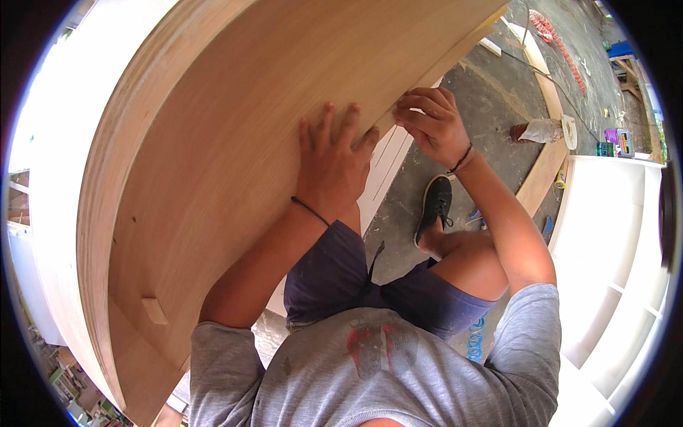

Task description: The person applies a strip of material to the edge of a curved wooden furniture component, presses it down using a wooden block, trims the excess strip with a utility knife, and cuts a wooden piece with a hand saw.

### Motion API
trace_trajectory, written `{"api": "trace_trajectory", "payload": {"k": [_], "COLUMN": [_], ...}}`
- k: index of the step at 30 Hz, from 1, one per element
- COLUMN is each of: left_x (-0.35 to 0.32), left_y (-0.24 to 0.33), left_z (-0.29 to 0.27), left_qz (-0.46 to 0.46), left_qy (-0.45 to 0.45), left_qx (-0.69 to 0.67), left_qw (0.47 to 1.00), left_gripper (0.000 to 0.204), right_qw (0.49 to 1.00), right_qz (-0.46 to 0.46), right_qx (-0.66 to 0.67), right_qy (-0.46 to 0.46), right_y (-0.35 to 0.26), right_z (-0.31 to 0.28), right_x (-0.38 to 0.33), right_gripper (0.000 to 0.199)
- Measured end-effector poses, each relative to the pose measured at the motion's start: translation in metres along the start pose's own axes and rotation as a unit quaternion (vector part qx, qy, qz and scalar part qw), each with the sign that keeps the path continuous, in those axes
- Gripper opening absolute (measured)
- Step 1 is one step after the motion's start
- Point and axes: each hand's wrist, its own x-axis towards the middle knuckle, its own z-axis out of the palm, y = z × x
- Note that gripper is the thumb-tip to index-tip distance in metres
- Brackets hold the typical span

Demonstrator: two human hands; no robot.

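Observation:
A large curved panel of pale wood (235, 142) with a thick layered rim fills the left and upper middle. My left hand (331, 160) lies flat on its face, fingers spread, holding nothing. At the panel's right-hand edge is my right hand (435, 127), its fingertips pinched together against that edge. Whatever sits between those fingertips, if anything, is too small to make out. Low on the panel's inner face a small wooden block (154, 311) is attached or resting; I cannot tell which.
A white board with dark lines (384, 174) stands beneath the panel's edge. White shelving (597, 235) is at right. Beyond lie wooden strips (541, 174), a wrapped object (544, 131), a red coiled hose (562, 53), a purple-and-grey container (624, 142) and a green can (605, 149).

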Motion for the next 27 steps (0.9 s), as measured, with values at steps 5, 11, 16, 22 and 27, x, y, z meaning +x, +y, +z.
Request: {"api": "trace_trajectory", "payload": {"k": [5, 11, 16, 22, 27], "left_x": [0.008, 0.01, 0.016, 0.014, 0.015], "left_y": [-0.004, -0.008, -0.007, -0.005, -0.001], "left_z": [-0.003, 0.01, 0.009, 0.008, 0.01], "left_qz": [0.014, -0.042, -0.046, -0.049, -0.039], "left_qy": [-0.014, -0.005, -0.02, -0.024, -0.02], "left_qx": [-0.02, -0.059, -0.037, -0.012, -0.027], "left_qw": [1.0, 0.997, 0.998, 0.998, 0.999], "left_gripper": [0.039, 0.063, 0.07, 0.068, 0.066], "right_qw": [0.998, 0.99, 1.0, 1.0, 1.0], "right_qz": [0.031, 0.131, -0.014, -0.026, -0.017], "right_qx": [0.043, 0.061, -0.024, 0.01, 0.01], "right_qy": [-0.019, 0.001, -0.013, -0.012, -0.007], "right_y": [0.001, 0.002, -0.011, -0.015, -0.012], "right_z": [-0.007, -0.019, -0.008, 0.005, 0.001], "right_x": [0.003, -0.011, -0.007, 0.003, -0.001], "right_gripper": [0.023, 0.024, 0.018, 0.014, 0.012]}}
